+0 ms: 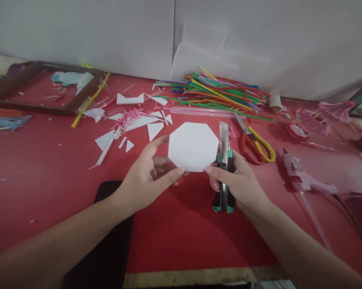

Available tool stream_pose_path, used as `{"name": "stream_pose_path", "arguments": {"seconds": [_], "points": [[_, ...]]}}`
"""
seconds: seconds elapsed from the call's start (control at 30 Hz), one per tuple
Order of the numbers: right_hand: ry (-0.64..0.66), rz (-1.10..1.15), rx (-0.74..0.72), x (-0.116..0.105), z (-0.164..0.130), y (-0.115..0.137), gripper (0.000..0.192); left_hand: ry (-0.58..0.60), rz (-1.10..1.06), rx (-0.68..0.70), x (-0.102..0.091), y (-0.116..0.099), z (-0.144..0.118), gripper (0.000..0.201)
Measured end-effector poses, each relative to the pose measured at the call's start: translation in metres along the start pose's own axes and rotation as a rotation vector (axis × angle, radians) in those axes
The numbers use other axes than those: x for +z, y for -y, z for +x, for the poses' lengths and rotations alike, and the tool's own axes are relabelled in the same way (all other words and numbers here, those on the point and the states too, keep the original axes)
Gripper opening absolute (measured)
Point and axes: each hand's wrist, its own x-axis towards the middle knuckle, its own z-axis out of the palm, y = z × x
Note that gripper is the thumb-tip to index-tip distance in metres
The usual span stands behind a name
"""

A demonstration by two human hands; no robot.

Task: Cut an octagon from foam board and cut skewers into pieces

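A white eight-sided piece of board (pixel 193 147) is held up over the red table, its flat face towards me. My left hand (pixel 152 172) pinches its lower left edge, thumb in front and fingers behind. With the thumb of my right hand (pixel 239 176) pressed at the lower right corner, the board is steadied from that side too. That same hand also grips a green and black box cutter (pixel 224 168), upright, its wide blade out and pointing away from me. White offcuts (pixel 154 130) and pink bits (pixel 131 117) lie beyond my left hand.
Scissors (pixel 253 144) with red and yellow handles lie right of the cutter, near a glue gun (pixel 304 176). Colourful pipe cleaners (pixel 223 92) are heaped by the wall. A wooden frame (pixel 33 106) sits far left. A black flat object (pixel 108 233) lies under my left forearm.
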Motion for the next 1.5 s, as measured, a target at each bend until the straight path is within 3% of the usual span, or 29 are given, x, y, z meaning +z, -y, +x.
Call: {"name": "stream_pose_path", "arguments": {"seconds": [0.1, 0.23, 0.47, 0.77, 1.17, 1.5], "points": [[0.032, -0.021, 0.002, -0.001, -0.001, 0.0, 0.041, -0.044, 0.028, -0.003, 0.0, 0.0, 0.0, 0.064], [-0.004, 0.01, -0.066, -0.005, -0.002, 0.003, 0.034, -0.057, 0.037, -0.041, -0.002, -0.001, -0.001, 0.054], [-0.164, 0.045, -0.12, -0.008, 0.001, 0.007, 0.032, -0.072, 0.048, -0.037, -0.002, 0.0, -0.002, 0.059], [-0.151, 0.07, -0.149, -0.01, 0.001, 0.006, 0.03, -0.096, 0.093, 0.095, -0.004, 0.001, 0.001, 0.052], [-0.162, 0.162, -0.081, -0.009, 0.002, 0.01, 0.024, -0.121, 0.11, 0.061, -0.001, -0.003, 0.0, 0.053], [-0.169, 0.034, -0.102, -0.009, 0.0, 0.007, 0.033, -0.125, 0.107, 0.03, -0.002, -0.003, 0.0, 0.054]]}}
